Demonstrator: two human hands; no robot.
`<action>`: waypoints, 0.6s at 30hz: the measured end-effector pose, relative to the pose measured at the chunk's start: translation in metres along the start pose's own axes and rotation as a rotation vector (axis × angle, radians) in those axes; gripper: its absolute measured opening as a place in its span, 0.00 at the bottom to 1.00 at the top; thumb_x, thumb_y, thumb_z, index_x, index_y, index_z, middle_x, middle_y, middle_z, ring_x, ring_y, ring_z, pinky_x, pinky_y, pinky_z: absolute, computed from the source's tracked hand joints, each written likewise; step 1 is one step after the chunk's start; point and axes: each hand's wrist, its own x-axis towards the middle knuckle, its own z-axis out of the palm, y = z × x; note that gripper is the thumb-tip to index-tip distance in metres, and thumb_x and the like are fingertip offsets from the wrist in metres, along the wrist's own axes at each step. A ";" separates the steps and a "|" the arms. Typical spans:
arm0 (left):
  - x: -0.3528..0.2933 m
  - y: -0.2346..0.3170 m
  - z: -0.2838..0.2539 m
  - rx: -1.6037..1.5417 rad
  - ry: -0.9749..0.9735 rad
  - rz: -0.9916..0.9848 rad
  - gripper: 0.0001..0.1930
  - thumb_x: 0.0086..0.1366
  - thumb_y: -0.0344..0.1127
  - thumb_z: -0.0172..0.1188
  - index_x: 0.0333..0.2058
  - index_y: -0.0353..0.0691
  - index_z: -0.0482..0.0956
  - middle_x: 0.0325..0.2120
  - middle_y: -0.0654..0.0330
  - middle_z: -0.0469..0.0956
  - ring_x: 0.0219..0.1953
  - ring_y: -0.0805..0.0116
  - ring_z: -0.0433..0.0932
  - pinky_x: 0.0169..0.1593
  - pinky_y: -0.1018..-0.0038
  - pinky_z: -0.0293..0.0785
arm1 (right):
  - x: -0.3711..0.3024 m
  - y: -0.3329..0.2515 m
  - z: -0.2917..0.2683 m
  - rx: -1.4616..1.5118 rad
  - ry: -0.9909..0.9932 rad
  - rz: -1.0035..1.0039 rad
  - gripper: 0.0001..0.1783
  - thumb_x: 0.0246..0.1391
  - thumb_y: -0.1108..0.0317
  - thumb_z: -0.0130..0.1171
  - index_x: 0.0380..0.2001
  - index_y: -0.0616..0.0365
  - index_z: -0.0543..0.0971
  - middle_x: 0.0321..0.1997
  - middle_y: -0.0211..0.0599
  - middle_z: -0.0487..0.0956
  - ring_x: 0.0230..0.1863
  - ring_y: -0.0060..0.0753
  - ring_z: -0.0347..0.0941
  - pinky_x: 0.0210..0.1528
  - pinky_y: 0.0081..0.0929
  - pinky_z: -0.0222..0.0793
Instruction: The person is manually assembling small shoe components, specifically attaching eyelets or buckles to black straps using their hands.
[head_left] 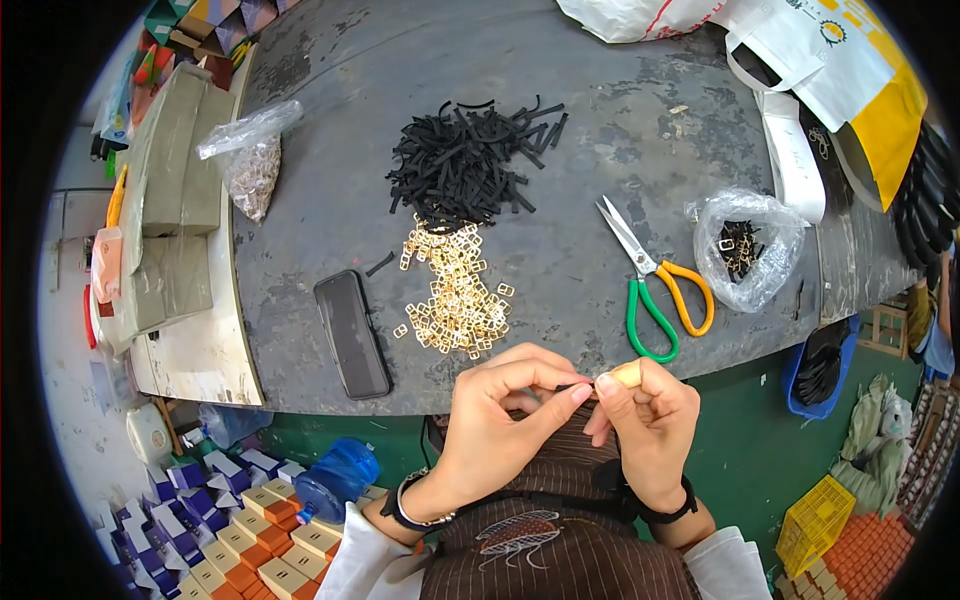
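Observation:
Close to the table's front edge, my left hand (510,415) and my right hand (648,425) meet, fingertips pinched together. Between them shows a bit of short black strip (572,387), gripped from both sides; the fingers hide most of it, and whether a buckle is on it I cannot tell. A yellowish cover wraps one finger of my right hand. Just beyond my hands lies a pile of small gold buckles (455,300). A heap of short black strips (465,165) adjoins its far side. Scissors (650,280) with one green and one orange handle lie to the right, blades apart.
A black phone (352,335) lies left of the buckles. At the right is a clear bag (750,250) with finished-looking black and gold pieces; a tied plastic bag (255,165) sits far left. White and yellow bags (810,60) occupy the back right. A blue bin (822,368) stands below the edge.

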 end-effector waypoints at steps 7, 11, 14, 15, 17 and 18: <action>-0.002 0.001 0.000 -0.007 0.048 0.015 0.04 0.57 0.23 0.62 0.32 0.32 0.82 0.34 0.60 0.77 0.29 0.84 0.74 0.27 0.89 0.69 | 0.002 -0.002 0.002 -0.063 -0.036 -0.052 0.08 0.57 0.73 0.56 0.28 0.69 0.76 0.20 0.36 0.78 0.19 0.18 0.73 0.21 0.14 0.69; -0.001 0.002 -0.003 -0.012 0.056 -0.012 0.04 0.57 0.23 0.62 0.32 0.32 0.82 0.33 0.60 0.77 0.28 0.85 0.73 0.26 0.90 0.67 | 0.007 -0.008 -0.007 -0.119 -0.160 0.002 0.07 0.55 0.75 0.56 0.30 0.71 0.76 0.23 0.39 0.80 0.24 0.23 0.78 0.26 0.16 0.75; 0.000 0.007 -0.008 0.064 0.019 -0.029 0.04 0.58 0.22 0.61 0.32 0.30 0.81 0.34 0.57 0.76 0.30 0.78 0.75 0.29 0.85 0.74 | 0.011 -0.012 -0.012 -0.149 -0.238 0.037 0.06 0.55 0.76 0.57 0.30 0.71 0.76 0.24 0.41 0.81 0.26 0.25 0.80 0.28 0.17 0.76; 0.000 0.008 -0.009 0.060 0.009 -0.038 0.04 0.58 0.23 0.61 0.32 0.30 0.81 0.34 0.57 0.76 0.30 0.78 0.75 0.29 0.85 0.74 | 0.012 -0.014 -0.011 -0.150 -0.235 0.038 0.06 0.55 0.76 0.57 0.30 0.71 0.76 0.24 0.40 0.81 0.26 0.24 0.79 0.27 0.17 0.76; 0.000 0.008 -0.011 0.049 -0.010 -0.054 0.04 0.58 0.23 0.60 0.33 0.30 0.81 0.34 0.58 0.76 0.29 0.78 0.75 0.29 0.85 0.74 | 0.013 -0.017 -0.010 -0.151 -0.230 0.042 0.05 0.54 0.76 0.57 0.29 0.71 0.76 0.23 0.39 0.81 0.25 0.24 0.79 0.27 0.17 0.75; 0.001 0.010 -0.012 -0.002 -0.027 -0.083 0.04 0.58 0.23 0.60 0.33 0.30 0.81 0.34 0.58 0.76 0.29 0.78 0.75 0.29 0.84 0.74 | 0.013 -0.017 -0.010 -0.152 -0.225 0.038 0.05 0.54 0.77 0.57 0.28 0.71 0.76 0.23 0.39 0.81 0.24 0.24 0.79 0.26 0.16 0.75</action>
